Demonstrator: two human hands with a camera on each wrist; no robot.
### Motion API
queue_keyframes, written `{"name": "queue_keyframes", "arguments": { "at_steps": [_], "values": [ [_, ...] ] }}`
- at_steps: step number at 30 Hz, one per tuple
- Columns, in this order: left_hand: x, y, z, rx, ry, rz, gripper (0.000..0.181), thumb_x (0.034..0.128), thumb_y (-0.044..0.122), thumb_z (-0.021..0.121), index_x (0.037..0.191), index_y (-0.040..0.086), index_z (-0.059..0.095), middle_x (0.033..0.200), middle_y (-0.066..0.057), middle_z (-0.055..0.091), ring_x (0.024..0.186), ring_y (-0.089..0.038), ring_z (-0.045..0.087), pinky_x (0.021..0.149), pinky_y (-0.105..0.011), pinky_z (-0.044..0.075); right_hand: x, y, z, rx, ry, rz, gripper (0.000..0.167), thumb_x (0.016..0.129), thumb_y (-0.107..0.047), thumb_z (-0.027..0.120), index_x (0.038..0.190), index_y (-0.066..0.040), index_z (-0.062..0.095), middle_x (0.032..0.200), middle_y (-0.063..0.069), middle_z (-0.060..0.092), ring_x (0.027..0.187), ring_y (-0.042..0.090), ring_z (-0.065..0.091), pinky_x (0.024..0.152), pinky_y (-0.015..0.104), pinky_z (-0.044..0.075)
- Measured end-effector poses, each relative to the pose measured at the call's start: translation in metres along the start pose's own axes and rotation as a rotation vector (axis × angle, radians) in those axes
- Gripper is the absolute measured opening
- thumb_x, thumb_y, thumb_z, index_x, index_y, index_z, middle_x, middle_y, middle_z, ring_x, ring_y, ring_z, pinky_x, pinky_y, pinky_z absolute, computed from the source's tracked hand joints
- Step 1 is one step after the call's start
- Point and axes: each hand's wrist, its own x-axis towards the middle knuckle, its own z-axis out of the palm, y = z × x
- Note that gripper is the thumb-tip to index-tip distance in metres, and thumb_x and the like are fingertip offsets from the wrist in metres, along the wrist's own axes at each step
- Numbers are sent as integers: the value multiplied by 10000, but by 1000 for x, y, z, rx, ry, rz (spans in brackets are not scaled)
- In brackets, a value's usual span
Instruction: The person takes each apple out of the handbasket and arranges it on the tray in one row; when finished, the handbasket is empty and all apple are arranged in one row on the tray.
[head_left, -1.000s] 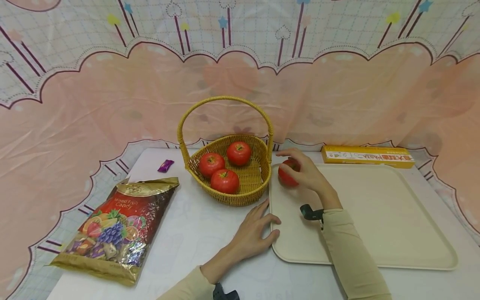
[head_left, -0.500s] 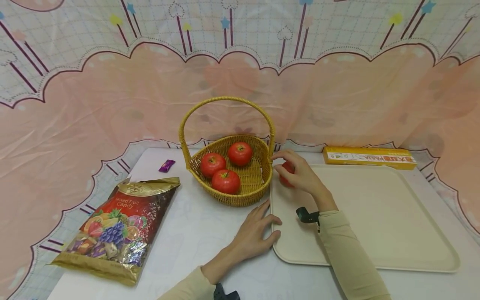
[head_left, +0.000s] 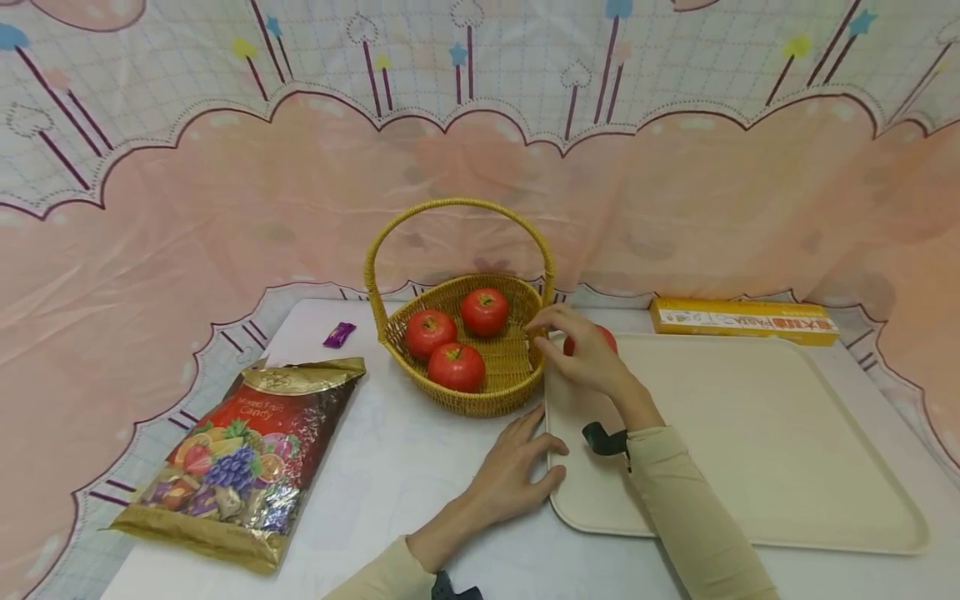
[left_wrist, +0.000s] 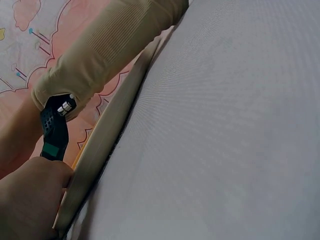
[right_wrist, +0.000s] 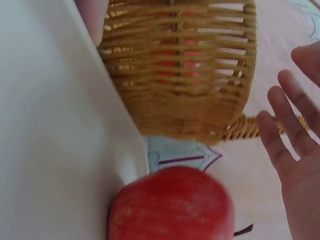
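Head view: right hand is spread, pinching nothing. Loose red fruit sits just right of it, far-left corner of the tray; basket at its fingertips, touching or not, can't tell. Left hand, also loosely spread, is farther.

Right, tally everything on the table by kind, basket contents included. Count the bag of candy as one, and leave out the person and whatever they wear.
Red fruits: 4
Basket: 1
Tray: 1
Candy bag: 1
Loose wrapped candy: 1
Yellow box: 1
Total: 9
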Motion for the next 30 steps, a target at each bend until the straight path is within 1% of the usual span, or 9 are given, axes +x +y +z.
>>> {"name": "queue_keyframes", "arguments": {
  "at_steps": [3,9,12,17,19,21,24,27,30],
  "values": [
    [1,1,1,9,5,15,168,877,303,595,1026,239,638,1510,-152,344,1401,-299,332,1132,-481,302,2,-4,3,19,-17,-18,221,888,-68,623,1102,-125,622,1099,24,607,1011,155,573,885,427,502],
    [1,1,1,26,16,18,170,878,311,594,1026,239,639,1494,-150,371,1397,-300,339,1128,-472,311,7,-11,15,80,-87,-27,238,900,-77,612,1132,-127,613,1130,52,605,1092,200,551,958,411,466],
    [-1,0,1,23,17,15,173,874,312,599,1024,236,641,1496,-142,370,1408,-286,322,1135,-462,305,11,-14,20,101,-115,-30,242,897,-85,620,1134,-135,614,1137,62,605,1096,207,551,950,428,475],
    [-1,-2,2,16,22,23,173,876,312,604,1025,230,637,1498,-138,367,1414,-277,311,1142,-454,296,14,-14,28,147,-149,-29,252,891,-74,625,1142,-70,599,1151,103,595,1098,250,535,924,484,481],
    [-1,-2,2,16,25,28,166,876,311,607,1014,223,634,1499,-141,363,1413,-281,312,1141,-457,296,15,-14,30,155,-173,-19,264,895,-76,620,1155,-49,585,1167,116,583,1108,280,528,924,479,487],
    [-1,-2,3,16,26,33,156,877,307,607,1000,214,630,1501,-144,359,1412,-282,313,1140,-457,298,15,-13,33,149,-195,-6,276,898,-83,619,1169,-59,576,1179,100,576,1116,286,527,927,461,495],
    [0,-2,3,24,25,44,150,880,307,601,982,199,625,1502,-153,354,1410,-286,315,1137,-458,302,16,-14,35,120,-219,4,285,893,-98,631,1173,-97,578,1183,54,573,1123,258,533,944,425,495],
    [0,-2,2,45,31,51,153,884,313,592,975,194,622,1497,-163,359,1403,-295,326,1128,-462,313,19,-16,36,108,-248,-3,292,884,-105,645,1169,-100,586,1179,57,577,1134,256,531,968,439,481],
    [0,-1,2,55,30,51,169,890,325,586,986,191,622,1497,-170,355,1403,-299,325,1128,-465,314,24,-18,38,84,-295,-11,290,890,-138,642,1173,-102,589,1180,60,579,1142,256,534,984,461,468]
  ]
}}
